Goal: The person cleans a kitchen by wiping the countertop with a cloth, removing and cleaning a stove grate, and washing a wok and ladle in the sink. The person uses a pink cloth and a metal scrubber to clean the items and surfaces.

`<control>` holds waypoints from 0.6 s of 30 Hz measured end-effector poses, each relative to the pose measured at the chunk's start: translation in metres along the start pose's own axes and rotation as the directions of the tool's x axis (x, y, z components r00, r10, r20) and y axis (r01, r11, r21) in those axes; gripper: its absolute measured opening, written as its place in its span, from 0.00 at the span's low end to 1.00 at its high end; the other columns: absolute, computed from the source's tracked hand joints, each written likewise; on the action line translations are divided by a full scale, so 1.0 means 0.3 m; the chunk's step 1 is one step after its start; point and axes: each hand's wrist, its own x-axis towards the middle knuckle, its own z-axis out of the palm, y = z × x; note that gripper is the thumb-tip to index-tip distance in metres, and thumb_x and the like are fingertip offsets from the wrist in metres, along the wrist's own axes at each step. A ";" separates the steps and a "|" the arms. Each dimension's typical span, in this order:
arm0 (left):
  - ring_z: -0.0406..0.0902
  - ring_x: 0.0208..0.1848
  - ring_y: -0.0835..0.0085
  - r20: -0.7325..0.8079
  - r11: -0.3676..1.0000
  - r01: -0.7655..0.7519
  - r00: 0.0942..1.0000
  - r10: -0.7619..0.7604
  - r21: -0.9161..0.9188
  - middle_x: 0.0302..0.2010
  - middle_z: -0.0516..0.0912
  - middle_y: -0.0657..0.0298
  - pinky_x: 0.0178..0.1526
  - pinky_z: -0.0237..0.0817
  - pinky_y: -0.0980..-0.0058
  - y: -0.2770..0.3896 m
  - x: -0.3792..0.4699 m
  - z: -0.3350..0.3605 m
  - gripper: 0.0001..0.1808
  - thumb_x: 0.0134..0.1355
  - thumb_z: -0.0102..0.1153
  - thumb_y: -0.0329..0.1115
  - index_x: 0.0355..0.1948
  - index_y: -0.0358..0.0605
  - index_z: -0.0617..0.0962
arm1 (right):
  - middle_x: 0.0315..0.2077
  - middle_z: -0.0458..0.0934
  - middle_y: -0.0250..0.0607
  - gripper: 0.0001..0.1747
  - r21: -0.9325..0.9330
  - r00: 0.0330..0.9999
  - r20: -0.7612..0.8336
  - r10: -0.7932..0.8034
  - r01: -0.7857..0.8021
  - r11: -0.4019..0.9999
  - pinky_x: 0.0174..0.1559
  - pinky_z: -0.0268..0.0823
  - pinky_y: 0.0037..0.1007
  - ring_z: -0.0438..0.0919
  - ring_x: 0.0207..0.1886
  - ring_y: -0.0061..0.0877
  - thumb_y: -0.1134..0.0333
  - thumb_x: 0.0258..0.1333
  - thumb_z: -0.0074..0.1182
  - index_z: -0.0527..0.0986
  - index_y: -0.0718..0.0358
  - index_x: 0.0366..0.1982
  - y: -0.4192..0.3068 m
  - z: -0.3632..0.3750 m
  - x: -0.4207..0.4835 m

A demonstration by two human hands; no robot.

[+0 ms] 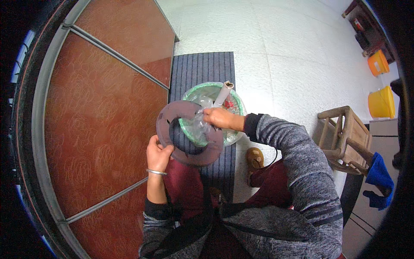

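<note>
A flat, brown, ring-shaped piece (190,157), seemingly plastic, is tilted over a round waste bin (212,84). My left hand (157,152) grips its left edge, thumb on top. Between the fingers of my right hand (219,118) is crumpled clear plastic film (201,119), which hangs in front of the ring and over the bin. The bin has a green rim and a clear liner. A pale cardboard-like tube (223,94) sticks up from it behind my right hand. Some red scraps (229,104) show inside; the rest of the contents is partly hidden.
The bin stands on a dark striped mat (203,68) beside a reddish-brown panelled cabinet (106,123). To the right are a wooden chair (344,136), a blue cloth (380,181) and two yellow-orange buckets (381,103). My shoe (255,157) rests near the bin.
</note>
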 end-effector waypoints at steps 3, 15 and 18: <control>0.70 0.18 0.83 -0.036 0.999 0.047 0.998 -0.047 -0.025 0.22 0.77 0.66 0.22 0.64 0.83 0.013 -0.014 -0.011 0.18 0.45 0.55 0.21 0.41 0.34 0.72 | 0.30 0.75 0.50 0.07 -0.183 0.952 0.058 0.302 -0.287 0.940 0.29 0.72 0.42 0.79 0.28 0.41 0.73 0.38 0.56 0.71 0.66 0.24 0.040 -0.028 0.063; 0.74 0.26 0.83 0.023 0.995 -0.101 0.995 0.100 0.017 0.28 0.79 0.64 0.28 0.66 0.83 0.136 -0.058 -0.009 0.18 0.46 0.55 0.19 0.41 0.34 0.71 | 0.29 0.76 0.54 0.11 0.500 0.870 -0.446 0.212 0.046 0.865 0.36 0.65 0.45 0.75 0.36 0.51 0.69 0.50 0.54 0.67 0.63 0.35 -0.100 -0.209 0.243; 0.75 0.29 0.81 0.048 0.992 -0.087 0.995 0.091 -0.090 0.31 0.79 0.63 0.31 0.67 0.82 0.165 -0.095 -0.014 0.19 0.48 0.54 0.18 0.43 0.35 0.70 | 0.26 0.75 0.55 0.08 0.429 0.840 -0.474 0.265 -0.042 0.902 0.34 0.64 0.49 0.74 0.33 0.53 0.68 0.51 0.51 0.67 0.62 0.32 -0.081 -0.184 0.249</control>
